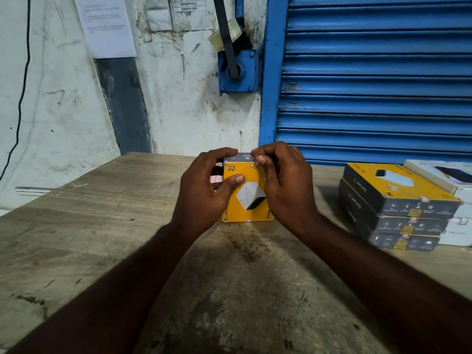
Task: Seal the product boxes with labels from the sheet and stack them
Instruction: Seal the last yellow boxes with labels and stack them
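Observation:
A yellow product box (246, 198) with a white charger printed on it sits in the middle of the wooden table. My left hand (204, 190) grips its left side, thumb lying on the top face. My right hand (283, 182) curls over the box's far right corner, and its fingertips press a small red-and-white label (255, 163) onto the top edge. The label sheet (215, 179) peeks out behind my left hand, mostly hidden. To the right stands a stack of three sealed yellow-and-black boxes (398, 208).
White boxes (457, 215) are piled behind and to the right of the stack. The worn wooden table (102, 226) meets a stained white wall at the back left and a blue roller shutter (375, 80) at the back right.

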Action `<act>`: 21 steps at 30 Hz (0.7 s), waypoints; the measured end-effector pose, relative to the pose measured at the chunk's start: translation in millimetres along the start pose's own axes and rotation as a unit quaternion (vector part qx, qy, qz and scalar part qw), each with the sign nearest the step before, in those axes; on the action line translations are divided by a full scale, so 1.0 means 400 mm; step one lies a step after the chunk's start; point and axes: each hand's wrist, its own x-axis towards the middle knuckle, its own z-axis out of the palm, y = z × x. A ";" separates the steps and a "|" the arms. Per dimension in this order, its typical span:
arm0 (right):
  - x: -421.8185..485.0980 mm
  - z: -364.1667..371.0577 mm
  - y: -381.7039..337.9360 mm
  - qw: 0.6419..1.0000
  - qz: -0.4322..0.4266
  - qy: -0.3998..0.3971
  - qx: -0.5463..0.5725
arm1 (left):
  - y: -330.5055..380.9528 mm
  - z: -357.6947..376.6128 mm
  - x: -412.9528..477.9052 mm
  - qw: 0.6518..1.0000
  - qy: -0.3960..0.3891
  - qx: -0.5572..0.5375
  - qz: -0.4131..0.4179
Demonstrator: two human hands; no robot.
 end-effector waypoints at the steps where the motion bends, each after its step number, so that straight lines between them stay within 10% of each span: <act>1: 0.001 0.001 -0.002 1.000 0.001 0.001 0.005 | 0.000 0.000 0.000 1.000 0.000 0.001 -0.002; 21: 0.019 -0.019 -0.010 0.992 0.034 -0.072 0.102 | -0.006 -0.006 0.006 0.999 0.012 -0.005 -0.040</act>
